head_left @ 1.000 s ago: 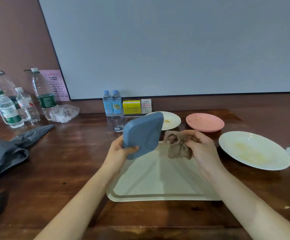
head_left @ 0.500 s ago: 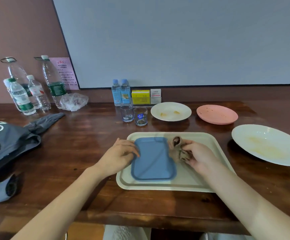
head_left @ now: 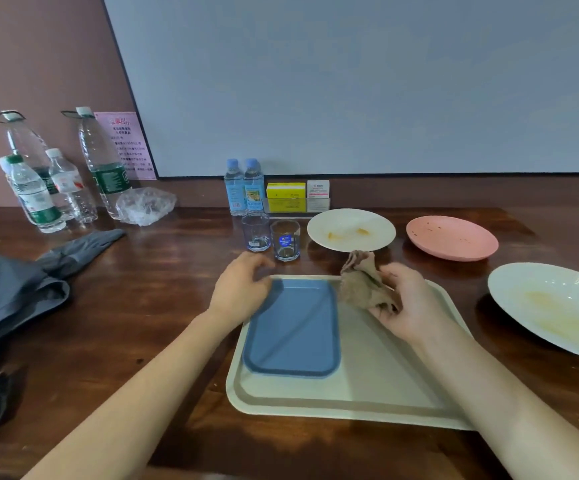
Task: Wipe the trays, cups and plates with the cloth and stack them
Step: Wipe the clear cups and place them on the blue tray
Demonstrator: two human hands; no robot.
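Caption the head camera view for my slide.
The blue tray lies in the cream tray; right hand grips the cloth, left hand at the blue tray's corner.

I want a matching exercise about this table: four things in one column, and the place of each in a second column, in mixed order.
1. blue tray
2. cloth
3. pink plate
4. two glasses

a. held in the right hand
b. to the right of the small white plate
c. lying in the cream tray
d. standing in front of the two blue-capped bottles

Pairs: 1-c, 2-a, 3-b, 4-d
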